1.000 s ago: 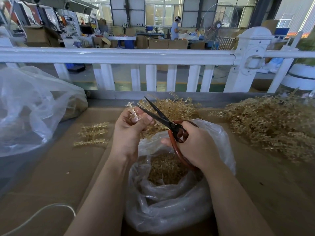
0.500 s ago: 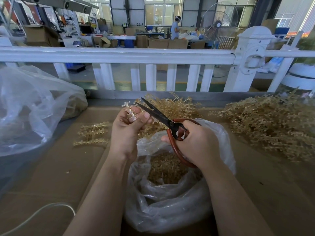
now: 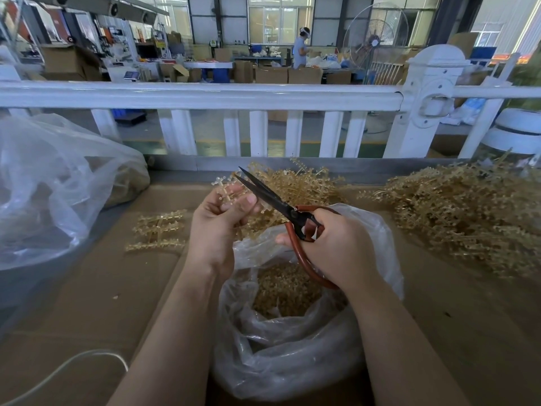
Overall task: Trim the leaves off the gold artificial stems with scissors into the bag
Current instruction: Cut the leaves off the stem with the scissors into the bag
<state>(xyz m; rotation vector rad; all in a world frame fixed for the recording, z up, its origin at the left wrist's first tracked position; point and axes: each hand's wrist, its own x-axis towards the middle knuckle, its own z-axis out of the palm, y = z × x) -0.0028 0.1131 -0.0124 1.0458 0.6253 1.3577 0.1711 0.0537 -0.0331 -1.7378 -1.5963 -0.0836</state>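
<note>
Gold stem [image 3: 224,190] pinched upright in left hand [image 3: 218,227], directly left of scissors [image 3: 272,202]; right hand [image 3: 330,247] grips handles, blades slightly parted, above open bag [image 3: 377,235].

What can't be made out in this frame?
Head view only:
- Lower part of the stem: wrapped inside the left hand.
- Scissors handle loops: partly covered by the right hand.
- Contents of the big plastic bag at left: blurred by crumpled film and cut by the edge.

No text, label or number can be read — background signs too blurred
</note>
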